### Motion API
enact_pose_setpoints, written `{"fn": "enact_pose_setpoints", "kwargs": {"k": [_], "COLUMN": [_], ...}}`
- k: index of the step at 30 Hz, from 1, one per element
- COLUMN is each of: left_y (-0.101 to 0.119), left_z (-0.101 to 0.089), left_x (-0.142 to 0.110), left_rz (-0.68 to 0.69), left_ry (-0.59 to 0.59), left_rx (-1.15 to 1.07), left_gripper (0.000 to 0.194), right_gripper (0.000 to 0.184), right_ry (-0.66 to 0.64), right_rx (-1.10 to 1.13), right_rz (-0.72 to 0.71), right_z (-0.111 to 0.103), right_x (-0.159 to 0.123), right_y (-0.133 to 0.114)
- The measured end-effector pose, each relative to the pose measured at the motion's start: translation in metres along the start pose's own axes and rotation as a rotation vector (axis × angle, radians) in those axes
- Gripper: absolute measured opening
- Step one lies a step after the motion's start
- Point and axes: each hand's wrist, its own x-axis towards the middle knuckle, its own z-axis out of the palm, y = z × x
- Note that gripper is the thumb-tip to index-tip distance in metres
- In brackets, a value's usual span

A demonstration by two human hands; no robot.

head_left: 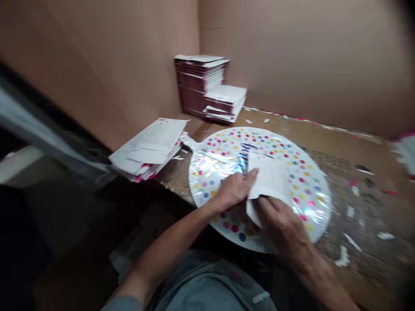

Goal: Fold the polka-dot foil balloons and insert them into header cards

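A round foil balloon (207, 181) lies flat, printed with coloured dots and dark lettering, its tail toward the upper left. Over its middle is a white paper envelope (270, 175). My left hand (238, 188) pinches the envelope's left edge, thumb on top. My right hand (282, 220) is at the near, gaping end of the envelope, its bent fingers reaching into the opening. Those fingertips are hidden, so whatever they hold cannot be made out. A white flap hangs down beside the right hand.
A loose pile of white envelopes (152, 144) with pink edges lies at the left table edge. Behind it, two neat stacks of envelopes (202, 86) stand against the cardboard walls (292, 56). Paper scraps (343, 257) litter the brown work surface (372, 224) on the right.
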Motion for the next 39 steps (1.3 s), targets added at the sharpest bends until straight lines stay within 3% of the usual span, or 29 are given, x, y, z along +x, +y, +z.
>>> {"fn": "enact_pose_setpoints", "kwargs": {"k": [2,4,6,8,11,13,18,28,35,39], "left_y": [0.005,0.004,-0.004,-0.014,-0.029,-0.034,-0.039,-0.031,-0.032,-0.031], "left_z": [-0.010,-0.009,0.001,0.013,0.028,0.033,0.040,0.039,0.040,0.041], "left_x": [0.003,0.006,0.008,0.009,0.010,0.010,0.013,0.023,0.027,0.029], "left_rz": [0.159,0.444,0.732,0.880,0.907,0.933,0.947,0.917,0.976,1.028], "left_ry": [0.224,0.226,0.031,-0.175,-0.261,-0.286,-0.375,-0.542,-0.569,-0.612], "left_rx": [0.659,1.015,1.204,1.332,1.476,1.511,1.508,1.495,1.495,1.487], "left_gripper": [0.032,0.032,0.038,0.042,0.046,0.047,0.055,0.056,0.055,0.055], "right_gripper": [0.027,0.027,0.023,0.019,0.020,0.017,0.013,0.018,0.024,0.029], "right_ry": [0.072,0.105,0.149,0.250,0.388,0.365,0.156,0.052,-0.069,-0.150], "right_rx": [0.014,0.091,0.188,0.235,0.155,0.077,0.055,-0.070,-0.183,-0.093], "right_rz": [-0.020,-0.064,-0.092,-0.026,0.176,0.238,0.175,0.050,0.091,0.020], "right_z": [-0.003,-0.005,-0.009,-0.017,-0.029,-0.035,-0.036,-0.033,-0.029,-0.046], "right_x": [-0.006,-0.014,-0.026,-0.042,-0.064,-0.073,-0.078,-0.076,-0.057,-0.080], "right_y": [-0.014,-0.019,-0.018,-0.013,-0.003,0.004,0.012,0.012,0.013,0.010]}}
